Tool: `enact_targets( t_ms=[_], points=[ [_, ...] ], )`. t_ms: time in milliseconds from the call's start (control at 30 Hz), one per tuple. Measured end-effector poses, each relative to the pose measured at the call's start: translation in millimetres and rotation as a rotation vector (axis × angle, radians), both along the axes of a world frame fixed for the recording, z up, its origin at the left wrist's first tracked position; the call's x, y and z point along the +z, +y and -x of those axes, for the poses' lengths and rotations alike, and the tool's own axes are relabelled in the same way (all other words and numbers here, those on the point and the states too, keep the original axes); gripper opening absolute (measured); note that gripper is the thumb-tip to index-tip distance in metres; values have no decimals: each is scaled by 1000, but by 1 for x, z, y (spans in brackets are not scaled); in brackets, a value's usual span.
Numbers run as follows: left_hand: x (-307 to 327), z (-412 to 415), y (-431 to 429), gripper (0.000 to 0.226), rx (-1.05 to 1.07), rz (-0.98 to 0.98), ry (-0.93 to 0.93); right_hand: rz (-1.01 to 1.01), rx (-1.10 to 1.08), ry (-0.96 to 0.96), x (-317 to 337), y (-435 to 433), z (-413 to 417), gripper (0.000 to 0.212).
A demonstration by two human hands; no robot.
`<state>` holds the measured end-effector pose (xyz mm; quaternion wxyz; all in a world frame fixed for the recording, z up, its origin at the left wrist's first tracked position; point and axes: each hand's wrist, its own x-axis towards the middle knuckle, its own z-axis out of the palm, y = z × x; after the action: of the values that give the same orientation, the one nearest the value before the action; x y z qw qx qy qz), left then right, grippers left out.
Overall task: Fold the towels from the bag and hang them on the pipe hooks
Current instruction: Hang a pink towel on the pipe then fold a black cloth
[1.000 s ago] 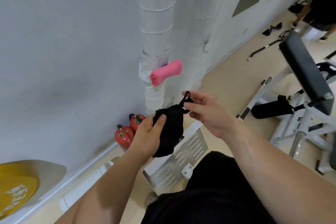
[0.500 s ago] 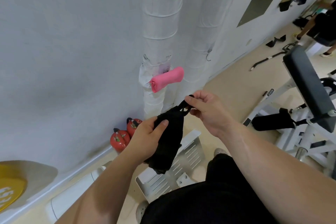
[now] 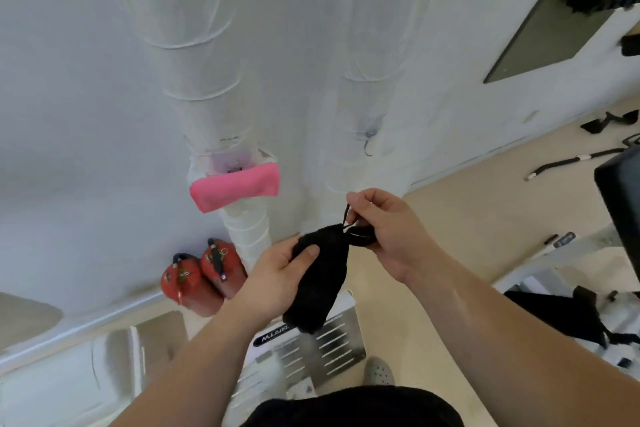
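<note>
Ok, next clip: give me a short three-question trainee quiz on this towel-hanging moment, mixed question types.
1. True or false: the pink towel already hangs on the left pipe.
2. Which hand pinches the loop of the black towel? A) left hand B) right hand
3. Fill in: the hook on the right pipe holds ____.

Key
1. True.
2. B; the left hand grips the folded body of the towel.
3. Nothing: it is bare.
</note>
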<state>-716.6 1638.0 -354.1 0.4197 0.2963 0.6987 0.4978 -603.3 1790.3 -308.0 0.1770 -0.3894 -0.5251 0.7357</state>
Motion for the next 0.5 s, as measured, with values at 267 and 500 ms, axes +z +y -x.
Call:
enact_targets(
  t_ms=[267, 500],
  points=[
    [14, -50, 40, 22, 126, 71, 84, -27, 188, -133, -8, 62, -67, 32],
    [23, -59, 32, 20, 90, 114, 164, -78, 120, -91, -5, 31, -76, 9]
  ],
)
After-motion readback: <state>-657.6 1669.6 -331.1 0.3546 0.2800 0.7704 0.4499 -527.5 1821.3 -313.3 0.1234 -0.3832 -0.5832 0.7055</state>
